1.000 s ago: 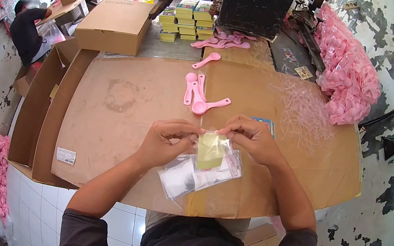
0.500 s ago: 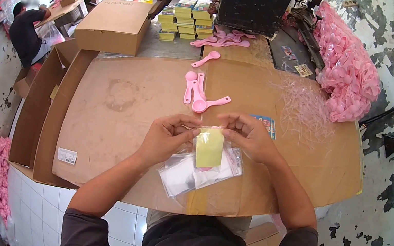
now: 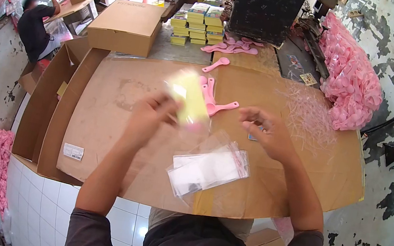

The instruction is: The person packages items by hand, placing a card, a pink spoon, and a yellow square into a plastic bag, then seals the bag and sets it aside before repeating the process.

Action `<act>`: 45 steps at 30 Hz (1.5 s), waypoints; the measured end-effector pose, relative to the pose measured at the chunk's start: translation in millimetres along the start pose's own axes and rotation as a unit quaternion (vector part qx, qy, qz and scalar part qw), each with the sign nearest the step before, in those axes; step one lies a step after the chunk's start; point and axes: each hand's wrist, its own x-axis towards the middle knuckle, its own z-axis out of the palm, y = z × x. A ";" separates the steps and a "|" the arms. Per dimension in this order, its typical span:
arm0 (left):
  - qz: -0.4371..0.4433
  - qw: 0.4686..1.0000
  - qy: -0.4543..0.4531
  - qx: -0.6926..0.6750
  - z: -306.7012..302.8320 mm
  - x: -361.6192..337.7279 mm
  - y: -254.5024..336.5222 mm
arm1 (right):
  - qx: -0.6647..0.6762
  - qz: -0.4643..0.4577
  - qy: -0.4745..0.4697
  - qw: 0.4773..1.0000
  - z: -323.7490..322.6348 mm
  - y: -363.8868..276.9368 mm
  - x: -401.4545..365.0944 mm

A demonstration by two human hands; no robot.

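My left hand (image 3: 152, 115), smeared by motion, holds a clear packet (image 3: 188, 98) by its left side. A yellow card shows inside the packet, with something pink at its lower end. My right hand (image 3: 266, 132) is raised with its fingers curled apart and nothing between them. Just left of its fingers lie several pink spoons (image 3: 220, 107), partly hidden behind the packet. A small blue card (image 3: 252, 137) is mostly covered by my right hand. Nearer my body, clear plastic bags with white inserts (image 3: 207, 170) lie on the cardboard-covered table (image 3: 112, 161).
An open carton (image 3: 48, 108) stands along the left edge, with a closed box (image 3: 125, 27) behind. Stacked yellow booklets (image 3: 198, 24) and more pink spoons (image 3: 235, 47) are at the back. Pink bundles (image 3: 350, 81) hang right of thin strips (image 3: 311, 111). A person (image 3: 35, 31) sits far left.
The packet has moved up and left in my left hand, away from the bags. My right hand has let go of it and shifted right. The view has shifted slightly.
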 end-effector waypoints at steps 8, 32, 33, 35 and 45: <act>0.210 0.917 0.283 -0.189 -71.9 22.2 24.6 | -0.263 -0.004 0.074 0.962 -49.4 26.0 -16.3; 0.135 0.893 -0.094 0.419 62.3 -26.2 -51.1 | -0.001 0.072 -0.023 0.997 -16.0 32.7 -28.3; 0.149 0.915 -0.091 0.364 60.6 -24.3 -53.5 | -0.078 0.032 -0.037 0.996 -14.7 34.9 -27.4; 0.173 0.949 -0.084 0.249 57.5 -19.3 -57.9 | -0.229 -0.049 -0.062 0.970 -12.7 41.9 -25.4; -0.088 0.985 -0.139 -0.058 64.8 -23.0 -37.6 | 0.176 0.043 0.124 0.976 15.5 17.0 -22.3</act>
